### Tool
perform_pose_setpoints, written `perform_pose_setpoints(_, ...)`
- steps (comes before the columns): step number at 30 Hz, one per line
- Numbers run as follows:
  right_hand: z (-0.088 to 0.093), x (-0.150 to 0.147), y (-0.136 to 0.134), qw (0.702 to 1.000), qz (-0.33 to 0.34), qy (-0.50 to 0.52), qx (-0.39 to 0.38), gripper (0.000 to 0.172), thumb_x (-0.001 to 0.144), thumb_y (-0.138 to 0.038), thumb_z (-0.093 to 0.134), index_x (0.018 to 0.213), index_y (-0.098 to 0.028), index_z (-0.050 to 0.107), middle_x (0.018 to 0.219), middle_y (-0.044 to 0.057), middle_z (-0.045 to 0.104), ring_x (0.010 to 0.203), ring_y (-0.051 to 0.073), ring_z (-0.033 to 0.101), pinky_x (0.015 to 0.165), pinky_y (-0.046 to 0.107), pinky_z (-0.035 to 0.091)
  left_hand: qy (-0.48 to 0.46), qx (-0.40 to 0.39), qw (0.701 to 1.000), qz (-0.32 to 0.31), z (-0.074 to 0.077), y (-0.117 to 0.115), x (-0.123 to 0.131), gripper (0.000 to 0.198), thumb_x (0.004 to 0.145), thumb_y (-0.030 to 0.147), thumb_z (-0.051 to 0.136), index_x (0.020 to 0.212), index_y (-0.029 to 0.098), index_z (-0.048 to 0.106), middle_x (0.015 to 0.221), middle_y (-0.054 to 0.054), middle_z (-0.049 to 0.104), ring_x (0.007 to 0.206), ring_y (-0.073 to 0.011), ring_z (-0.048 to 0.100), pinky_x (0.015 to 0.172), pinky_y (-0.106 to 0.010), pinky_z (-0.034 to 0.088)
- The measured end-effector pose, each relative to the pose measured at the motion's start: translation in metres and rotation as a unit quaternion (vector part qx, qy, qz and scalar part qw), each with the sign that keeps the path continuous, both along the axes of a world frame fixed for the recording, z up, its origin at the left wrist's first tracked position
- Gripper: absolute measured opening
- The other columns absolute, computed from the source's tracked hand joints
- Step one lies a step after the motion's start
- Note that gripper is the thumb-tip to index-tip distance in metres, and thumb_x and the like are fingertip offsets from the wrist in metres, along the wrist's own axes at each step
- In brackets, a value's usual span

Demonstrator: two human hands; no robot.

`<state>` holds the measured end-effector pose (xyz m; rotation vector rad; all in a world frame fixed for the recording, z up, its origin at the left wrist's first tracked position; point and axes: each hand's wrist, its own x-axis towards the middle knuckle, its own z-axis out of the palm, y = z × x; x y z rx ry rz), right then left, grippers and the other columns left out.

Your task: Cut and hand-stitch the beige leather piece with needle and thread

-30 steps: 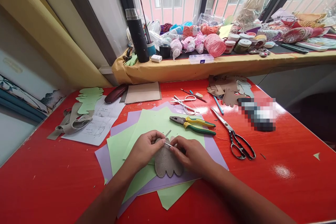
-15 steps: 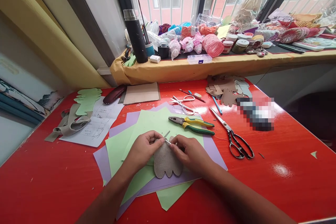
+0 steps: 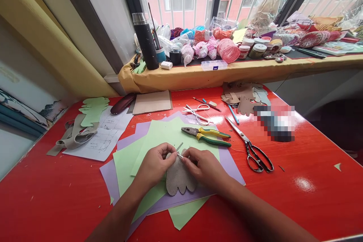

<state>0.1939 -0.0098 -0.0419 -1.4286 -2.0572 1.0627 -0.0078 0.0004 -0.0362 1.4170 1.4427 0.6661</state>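
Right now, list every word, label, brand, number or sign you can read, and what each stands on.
No word or number can be read.
Bag: a green leaf-like sign, no readable lettering.
White sheet: handwriting beside drawings, too small to read.
Wall, far left: faint yellowish marks, too blurred to tell.
Jars: any print is too small to read.
Grey piece: no text visible.
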Motion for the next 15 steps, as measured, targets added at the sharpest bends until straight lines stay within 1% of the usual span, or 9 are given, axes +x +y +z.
perform_pose_setpoints(4, -0.005, -0.002, -0.003, 0.998, 0.002, -0.045, 0.035, 0.016, 0.102, -0.031, 0.055, 0.103, -0.023, 0.068, 0.077, 0.001, 0.074, 0.069, 0.018, 0.063, 0.062, 0.026, 0.03, 0.071, 0.033, 0.997, 0.0, 0.005, -0.005, 0.006, 0.022, 0.087, 0.042, 0.059, 0.083, 0.022, 0.065, 0.065, 0.005, 0.048, 0.061, -0.0149, 0.041, 0.058, -0.028, 0.031)
perform_pose_setpoints(6, -0.007, -0.003, -0.004, 0.996, 0.005, -0.068, 0.051, 0.016, 0.103, -0.03, 0.054, 0.105, -0.024, 0.068, 0.082, 0.003, 0.076, 0.072, 0.019, 0.066, 0.063, 0.027, 0.03, 0.103, 0.057, 0.993, 0.001, 0.008, -0.008, 0.009, 0.02, 0.088, 0.04, 0.058, 0.081, 0.022, 0.064, 0.065, 0.004, 0.051, 0.061, -0.0153, 0.044, 0.059, -0.028, 0.033)
perform_pose_setpoints(9, -0.007, -0.004, -0.005, 0.995, 0.01, -0.079, 0.054, 0.016, 0.103, -0.029, 0.054, 0.105, -0.024, 0.068, 0.084, 0.003, 0.077, 0.074, 0.02, 0.067, 0.064, 0.027, 0.03, 0.14, 0.097, 0.985, -0.007, 0.01, -0.013, 0.012, 0.016, 0.09, 0.034, 0.054, 0.081, 0.023, 0.063, 0.072, 0.002, 0.062, 0.067, -0.0168, 0.053, 0.065, -0.029, 0.038)
perform_pose_setpoints(12, -0.005, -0.005, -0.004, 0.996, 0.007, -0.071, 0.047, 0.016, 0.103, -0.029, 0.054, 0.103, -0.023, 0.069, 0.083, 0.003, 0.076, 0.074, 0.02, 0.066, 0.064, 0.027, 0.03, 0.152, 0.123, 0.98, -0.017, 0.008, -0.014, 0.012, 0.014, 0.09, 0.03, 0.053, 0.082, 0.023, 0.062, 0.078, 0.002, 0.068, 0.072, -0.018, 0.059, 0.069, -0.029, 0.041)
perform_pose_setpoints(15, -0.004, -0.004, -0.001, 0.998, -0.004, -0.048, 0.038, 0.015, 0.102, -0.029, 0.055, 0.101, -0.023, 0.068, 0.08, 0.002, 0.074, 0.072, 0.019, 0.063, 0.063, 0.027, 0.031, 0.125, 0.106, 0.986, -0.01, 0.005, -0.012, 0.011, 0.014, 0.09, 0.032, 0.055, 0.082, 0.023, 0.063, 0.077, 0.002, 0.066, 0.071, -0.0176, 0.057, 0.067, -0.028, 0.041)
